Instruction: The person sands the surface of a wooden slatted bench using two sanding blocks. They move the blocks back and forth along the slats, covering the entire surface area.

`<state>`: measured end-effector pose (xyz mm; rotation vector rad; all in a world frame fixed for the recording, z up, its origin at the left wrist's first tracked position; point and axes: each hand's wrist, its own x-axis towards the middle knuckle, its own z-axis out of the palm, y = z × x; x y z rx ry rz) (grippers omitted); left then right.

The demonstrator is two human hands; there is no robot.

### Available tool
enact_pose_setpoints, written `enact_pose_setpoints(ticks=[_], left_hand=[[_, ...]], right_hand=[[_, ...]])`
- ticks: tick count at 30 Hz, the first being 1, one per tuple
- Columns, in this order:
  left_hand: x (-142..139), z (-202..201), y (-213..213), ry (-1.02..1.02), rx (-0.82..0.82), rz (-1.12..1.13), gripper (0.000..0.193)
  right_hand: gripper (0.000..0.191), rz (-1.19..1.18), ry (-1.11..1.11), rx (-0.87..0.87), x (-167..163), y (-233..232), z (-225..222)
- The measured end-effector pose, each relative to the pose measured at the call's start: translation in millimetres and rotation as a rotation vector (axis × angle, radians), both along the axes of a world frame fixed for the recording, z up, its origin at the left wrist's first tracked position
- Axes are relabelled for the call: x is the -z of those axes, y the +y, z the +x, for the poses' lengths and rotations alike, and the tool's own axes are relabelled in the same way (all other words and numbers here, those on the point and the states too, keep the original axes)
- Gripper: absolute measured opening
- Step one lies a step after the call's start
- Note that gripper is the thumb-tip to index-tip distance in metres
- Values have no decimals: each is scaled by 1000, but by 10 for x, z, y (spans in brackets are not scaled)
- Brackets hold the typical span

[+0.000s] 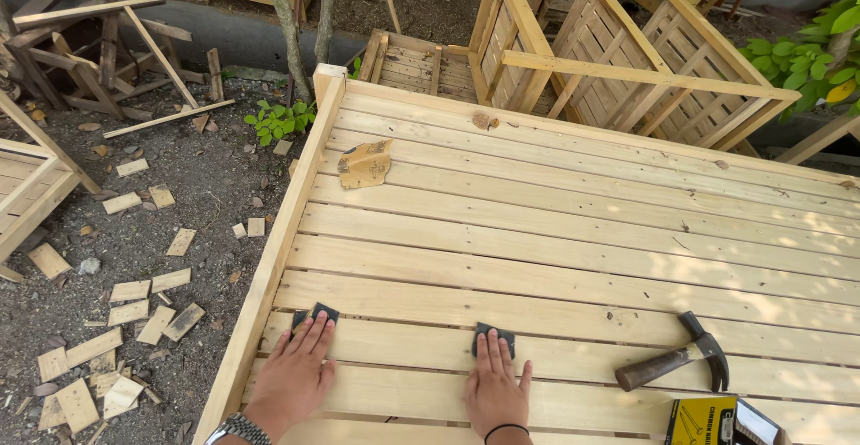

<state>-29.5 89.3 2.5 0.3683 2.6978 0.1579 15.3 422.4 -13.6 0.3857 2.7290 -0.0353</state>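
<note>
Two dark sanding pads, thin, light and likely flexible, on the slatted wooden panel (573, 230) left of the hammer (681, 355): left hand (294, 375) flat on one pad (315, 313), right hand (493, 389) flat on other pad (494, 336); best pressed under the palm, not pinched.

Metal wristwatch (235, 429), black wristband (506, 428)

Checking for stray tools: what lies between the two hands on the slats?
In the head view, nothing lies between the left hand and right hand: only bare slats. The hammer lies further right.
</note>
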Motion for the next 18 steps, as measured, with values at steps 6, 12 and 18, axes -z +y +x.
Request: enact_pose_setpoints(ticks=[6,12,18], left_hand=[[-30,53,68,-3,-5,19,69],[-220,18,310,-104,62,16,67],[-221,-68,-184,-91,-70,-100,70]], right_hand=[[71,-12,53,218,-166,-313,-127],[64,-131,-90,-245,-133,-1294,-173],[68,69,-37,137,-253,110,-90]])
